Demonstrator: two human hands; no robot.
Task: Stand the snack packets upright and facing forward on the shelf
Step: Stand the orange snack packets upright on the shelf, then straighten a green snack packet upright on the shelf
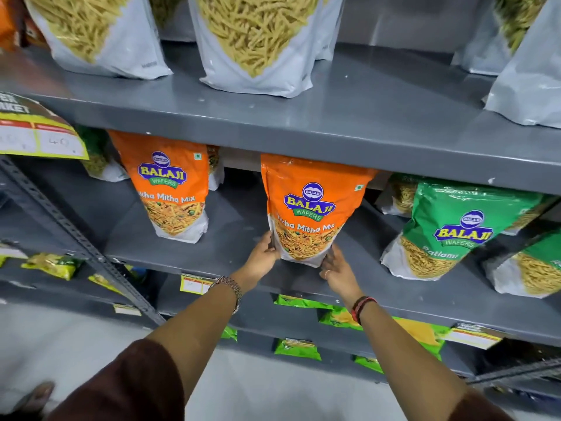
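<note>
An orange Balaji mix packet (309, 208) stands upright, label forward, in the middle of the grey middle shelf (230, 250). My left hand (263, 253) grips its lower left edge. My right hand (335, 267) presses against its lower right corner. A second orange packet (170, 186) stands upright to the left, apart from the first. A green Balaji packet (449, 229) stands upright to the right, with another green one (534, 268) partly cut off at the frame's edge.
The upper shelf (334, 117) carries tall white packets of yellow sticks (255, 41). Small green and yellow packets (303, 302) lie on the lower shelves. A price card (39, 135) hangs at left beside a slanted metal brace (76, 235). More packets stand behind the front row.
</note>
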